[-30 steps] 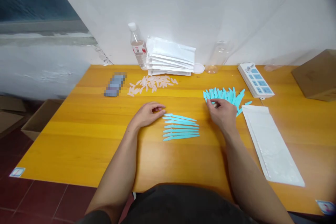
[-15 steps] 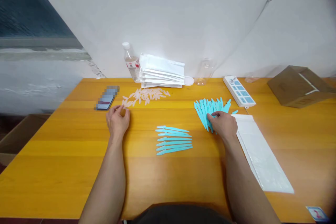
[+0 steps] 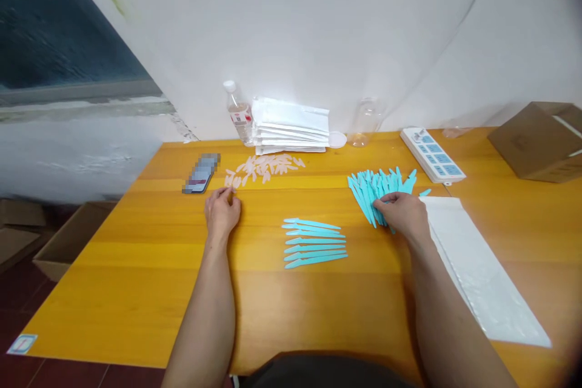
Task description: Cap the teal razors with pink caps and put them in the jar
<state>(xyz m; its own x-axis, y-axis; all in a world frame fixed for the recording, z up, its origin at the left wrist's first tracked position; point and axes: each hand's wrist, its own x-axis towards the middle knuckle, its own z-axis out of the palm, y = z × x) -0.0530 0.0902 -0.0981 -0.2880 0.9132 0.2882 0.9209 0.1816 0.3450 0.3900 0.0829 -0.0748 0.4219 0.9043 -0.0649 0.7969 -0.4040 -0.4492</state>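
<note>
**Turquoise pile [image 3: 384,182] met by the right hand [image 3: 378,201], pale pieces [image 3: 264,168] neared by the left hand [image 3: 231,191]**

The turquoise pile of slim sticks is heaped on the right half of the wooden table [image 3: 136,242]. Its near right edge is overlapped by the right hand, whose thumb and forefinger are brought close together among the sticks; whether one is pinched between them cannot be told. In the middle, between the two forearms, a row of turquoise sticks [image 3: 313,241] is laid out side by side, pointed roughly left to right.

The pale pieces are scattered farther back, left of centre. At their near left edge the left hand is held palm down, its fingers curled and the thumb drawn in; whether a piece is gripped cannot be told.

A white packet [image 3: 486,273] is laid flat to the right, partly covered by the right forearm. Behind the pale pieces, white packets are stacked [image 3: 291,127], flanked by a labelled bottle [image 3: 240,116] and a clear jar [image 3: 365,124]. A phone [image 3: 201,173] is placed on the left, and a power strip [image 3: 431,154] and a cardboard box [image 3: 522,142] on the right.
</note>
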